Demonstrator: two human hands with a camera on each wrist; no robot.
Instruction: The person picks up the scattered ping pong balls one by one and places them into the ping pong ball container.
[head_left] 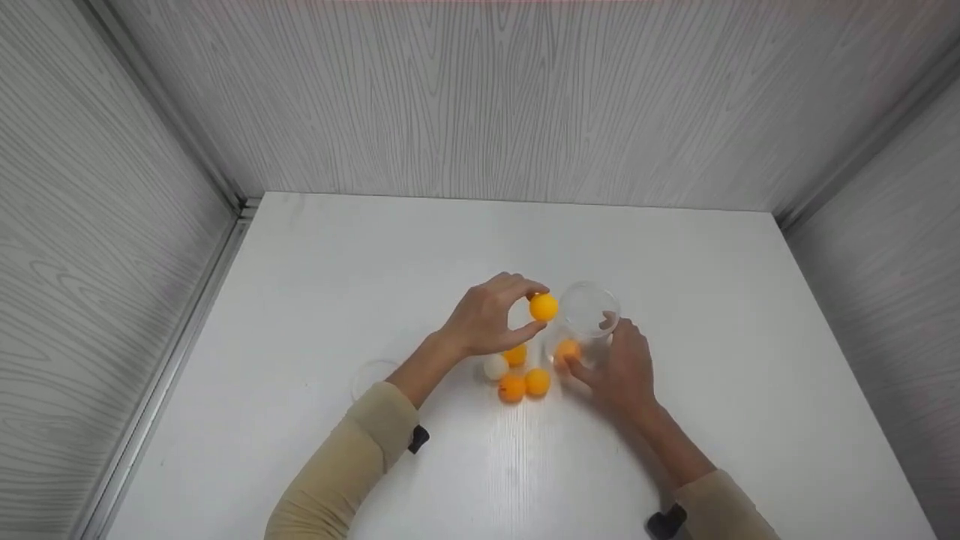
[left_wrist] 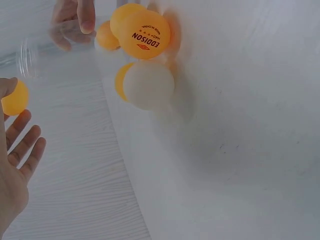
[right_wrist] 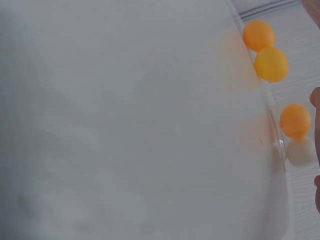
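My left hand (head_left: 486, 319) pinches an orange table tennis ball (head_left: 543, 307) between thumb and fingers, beside the rim of a clear jar (head_left: 590, 283). The right hand (head_left: 626, 367) grips that jar from its right side, thumb low on the near wall. One orange table tennis ball (head_left: 567, 351) shows through the jar's lower wall. Left of the jar, on the tabletop, three orange table tennis balls (head_left: 537, 382) sit close to a white table tennis ball (head_left: 496, 367). In the left wrist view, printing marks one orange ball (left_wrist: 145, 35).
A clear round lid or ring (head_left: 367, 375) lies left of the balls, partly hidden by the left forearm. The white table (head_left: 315, 255) is bounded by grey wood-grain panels (head_left: 480, 97) at the back and both sides.
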